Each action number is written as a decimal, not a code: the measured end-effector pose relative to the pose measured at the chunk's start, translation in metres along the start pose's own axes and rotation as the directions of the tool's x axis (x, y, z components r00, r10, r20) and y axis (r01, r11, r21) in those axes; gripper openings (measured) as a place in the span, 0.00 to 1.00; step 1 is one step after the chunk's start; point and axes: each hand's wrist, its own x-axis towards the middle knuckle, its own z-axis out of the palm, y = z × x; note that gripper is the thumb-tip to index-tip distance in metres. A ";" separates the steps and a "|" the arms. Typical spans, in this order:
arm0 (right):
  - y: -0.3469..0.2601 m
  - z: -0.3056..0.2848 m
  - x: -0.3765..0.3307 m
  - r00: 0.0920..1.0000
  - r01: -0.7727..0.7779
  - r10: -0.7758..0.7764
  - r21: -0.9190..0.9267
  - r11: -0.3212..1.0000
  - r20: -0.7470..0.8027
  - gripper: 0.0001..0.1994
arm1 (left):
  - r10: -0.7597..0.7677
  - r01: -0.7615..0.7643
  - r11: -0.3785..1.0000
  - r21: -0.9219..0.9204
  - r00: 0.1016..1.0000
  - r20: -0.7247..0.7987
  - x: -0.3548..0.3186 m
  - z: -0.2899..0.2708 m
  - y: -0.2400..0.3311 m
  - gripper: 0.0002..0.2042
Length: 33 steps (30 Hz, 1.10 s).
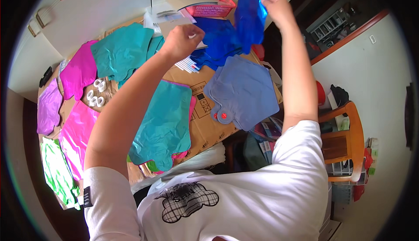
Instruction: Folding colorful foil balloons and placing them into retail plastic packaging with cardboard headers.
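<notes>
My right hand is raised at the upper right, fingers and thumb pinching the edge of a shiny blue foil sheet. The sheet hangs down, its lower end above a pile of similar blue foil sheets. My left hand is closed over the table's far side, left of that pile. A small whitish bit shows at its fingers, too little to name. Just below this hand lies a bundle of thin white sticks. Matte grey-blue flat sheets, with red round spots at one corner, lie nearer me.
Cardboard covers the table. Teal foil sheets, magenta sheets, a purple sheet and green sheets lie around. White rolls sit among them. A pink basket stands behind; a wooden chair is right.
</notes>
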 end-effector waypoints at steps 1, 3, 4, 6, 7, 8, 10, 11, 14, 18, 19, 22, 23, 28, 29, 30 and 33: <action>-0.042 -0.015 -0.015 0.978 0.103 -0.152 0.301 0.948 0.143 0.14 | -0.037 0.034 0.993 -0.111 0.999 -0.025 -0.004 -0.010 -0.005 0.14; -0.058 -0.057 -0.020 0.920 0.039 -0.193 0.411 0.911 0.340 0.12 | -0.168 0.188 0.882 -0.432 0.982 0.084 -0.005 -0.010 0.008 0.23; -0.094 -0.047 -0.034 0.877 0.041 -0.303 0.572 0.819 0.372 0.12 | -0.252 0.253 0.811 -0.528 0.965 0.075 -0.017 -0.030 0.009 0.27; -0.154 -0.068 -0.068 0.852 -0.072 -0.328 0.712 0.698 0.407 0.23 | -0.201 0.259 0.662 -0.703 0.965 0.166 -0.033 -0.036 0.020 0.39; -0.172 -0.071 -0.081 0.852 -0.160 -0.323 0.793 0.587 0.411 0.20 | -0.197 0.261 0.585 -0.768 0.964 0.178 -0.041 -0.041 0.020 0.40; -0.186 -0.072 -0.093 0.851 -0.248 -0.314 0.850 0.464 0.420 0.17 | -0.191 0.262 0.498 -0.826 0.963 0.190 -0.050 -0.045 0.018 0.42; -0.198 -0.068 -0.106 0.840 -0.339 -0.325 0.888 0.311 0.435 0.14 | -0.091 0.245 0.354 -0.903 0.970 0.227 -0.070 -0.052 0.023 0.36; -0.197 -0.064 -0.112 0.828 -0.347 -0.352 0.893 0.288 0.436 0.13 | -0.035 0.226 0.296 -0.928 0.973 0.226 -0.084 -0.058 0.026 0.34; -0.169 -0.032 -0.118 0.800 -0.403 -0.385 0.887 0.224 0.460 0.10 | -0.038 0.159 0.333 -0.929 0.987 0.155 -0.135 -0.094 0.045 0.19; -0.154 0.016 -0.160 0.729 -0.551 -0.209 0.740 0.386 0.652 0.11 | -0.457 0.303 0.561 -0.770 0.889 0.017 -0.207 -0.123 0.048 0.11; -0.154 0.030 -0.175 0.748 -0.538 -0.142 0.718 0.442 0.648 0.11 | -0.532 0.406 0.678 -0.613 0.846 -0.027 -0.224 -0.129 0.041 0.11; -0.155 0.061 -0.220 0.719 -0.525 0.016 0.528 0.667 0.695 0.10 | -0.589 0.544 0.794 -0.272 0.799 -0.121 -0.271 -0.130 0.022 0.14; -0.145 0.077 -0.230 0.714 -0.496 0.003 0.502 0.709 0.700 0.10 | -0.583 0.557 0.809 -0.190 0.800 -0.139 -0.282 -0.129 0.020 0.15; -0.122 0.119 -0.252 0.755 -0.242 0.056 0.198 0.950 0.653 0.12 | -0.427 0.489 0.674 0.554 0.870 -0.247 -0.302 -0.117 0.025 0.17; -0.108 0.131 -0.252 0.784 -0.130 0.029 0.119 0.984 0.620 0.14 | -0.409 0.461 0.624 0.631 0.881 -0.239 -0.301 -0.115 0.027 0.17; -0.113 0.130 -0.253 0.793 -0.076 0.014 0.077 0.994 0.609 0.15 | -0.393 0.432 0.567 0.701 0.890 -0.231 -0.301 -0.112 0.027 0.17; -0.126 0.122 -0.255 0.803 0.037 0.000 -0.049 0.998 0.596 0.16 | -0.095 0.256 0.563 0.786 0.965 -0.246 -0.297 -0.105 0.031 0.16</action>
